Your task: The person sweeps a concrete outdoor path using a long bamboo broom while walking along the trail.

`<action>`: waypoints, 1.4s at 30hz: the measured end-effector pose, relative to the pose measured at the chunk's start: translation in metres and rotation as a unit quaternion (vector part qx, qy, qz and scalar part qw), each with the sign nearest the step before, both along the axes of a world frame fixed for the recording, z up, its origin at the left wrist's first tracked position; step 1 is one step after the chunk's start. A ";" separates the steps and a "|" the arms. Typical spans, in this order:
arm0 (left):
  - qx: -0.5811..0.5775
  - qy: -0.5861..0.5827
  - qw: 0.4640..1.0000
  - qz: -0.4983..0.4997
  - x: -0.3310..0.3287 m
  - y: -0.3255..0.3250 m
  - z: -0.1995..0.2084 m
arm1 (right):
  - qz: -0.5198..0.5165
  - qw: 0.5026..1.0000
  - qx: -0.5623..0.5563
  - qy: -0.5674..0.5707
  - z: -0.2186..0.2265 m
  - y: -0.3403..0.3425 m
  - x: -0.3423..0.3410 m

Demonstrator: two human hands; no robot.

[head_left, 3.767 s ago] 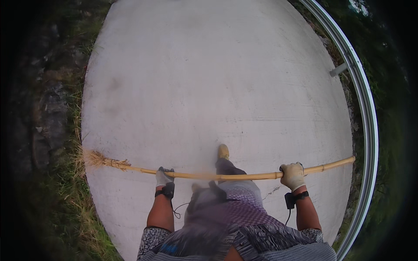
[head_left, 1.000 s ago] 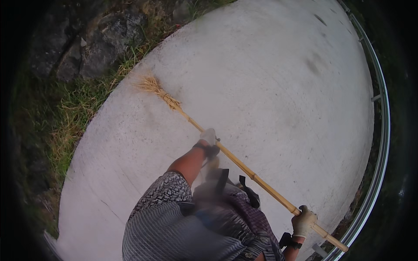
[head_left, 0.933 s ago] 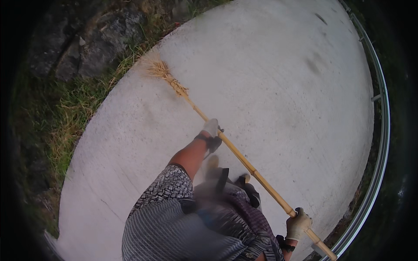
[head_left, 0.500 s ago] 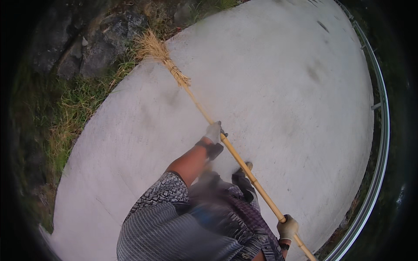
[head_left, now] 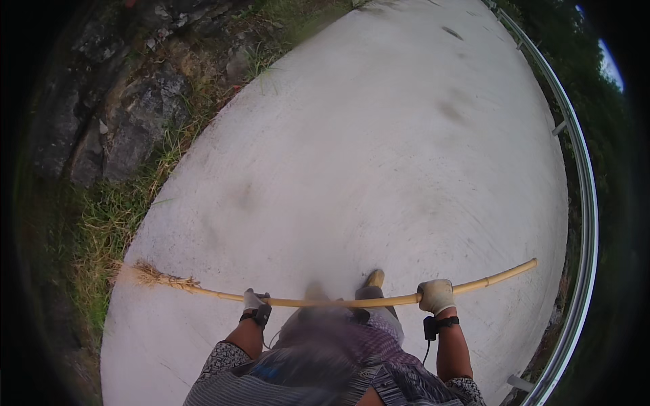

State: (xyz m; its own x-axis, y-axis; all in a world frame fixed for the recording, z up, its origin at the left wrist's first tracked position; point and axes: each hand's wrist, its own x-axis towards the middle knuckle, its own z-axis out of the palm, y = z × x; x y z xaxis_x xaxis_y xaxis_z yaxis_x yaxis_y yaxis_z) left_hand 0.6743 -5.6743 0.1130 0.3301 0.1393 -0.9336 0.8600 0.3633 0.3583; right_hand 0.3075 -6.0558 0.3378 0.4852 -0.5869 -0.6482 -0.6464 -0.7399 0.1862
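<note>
A broom [head_left: 338, 302] with a long bamboo handle and a straw-coloured twig head lies across my body from left to right. Its bristles [head_left: 154, 275] reach the grassy edge of the pavement on the left. My left hand [head_left: 254, 299], in a pale work glove, is closed round the handle close to the bristles. Farther along to the right, my gloved right hand [head_left: 437, 296] grips the same handle from above, and the bare end of the pole sticks out beyond it. Dark devices are strapped to both wrists.
Pale concrete pavement [head_left: 379, 155] stretches ahead and around my feet. Grass [head_left: 112, 223] and dark rocks [head_left: 142, 115] border it on the left. A metal guardrail [head_left: 588, 203] curves along the right edge. One tan shoe [head_left: 374, 277] shows just beyond the handle.
The broom has swung from pointing far ahead to lying crosswise, its bristles coming back toward me along the left edge. My right hand has moved forward and my left hand back and leftward.
</note>
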 end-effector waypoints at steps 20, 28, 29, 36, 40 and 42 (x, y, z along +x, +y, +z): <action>-0.063 -0.043 0.888 -0.453 0.041 -0.060 -0.059 | -0.163 0.984 -0.062 -0.036 0.075 0.101 -0.045; -0.176 -0.008 0.930 -0.324 0.031 -0.219 0.026 | -0.328 0.938 -0.107 -0.017 0.053 0.205 -0.094; -0.182 -0.012 0.925 -0.333 0.029 -0.234 0.025 | -0.342 0.934 -0.105 -0.015 0.053 0.207 -0.097; -0.207 -0.024 0.901 -0.380 -0.015 -0.302 0.037 | -0.398 0.913 -0.090 -0.012 0.037 0.188 -0.147; -0.178 -0.022 0.918 -0.354 -0.028 -0.308 0.019 | -0.372 0.925 -0.066 -0.030 0.024 0.145 -0.176; -0.151 -0.031 0.929 -0.337 -0.035 -0.304 0.010 | -0.353 0.933 -0.055 -0.034 0.021 0.115 -0.188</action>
State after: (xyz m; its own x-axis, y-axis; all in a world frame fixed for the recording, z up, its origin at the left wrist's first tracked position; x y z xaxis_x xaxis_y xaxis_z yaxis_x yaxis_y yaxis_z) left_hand 0.6396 -5.9788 0.1235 0.3021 -0.3827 -0.8731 0.9097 -0.1578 0.3840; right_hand 0.1191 -5.9407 0.3586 -0.0097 -0.8371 -0.5470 -0.9789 -0.1038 0.1761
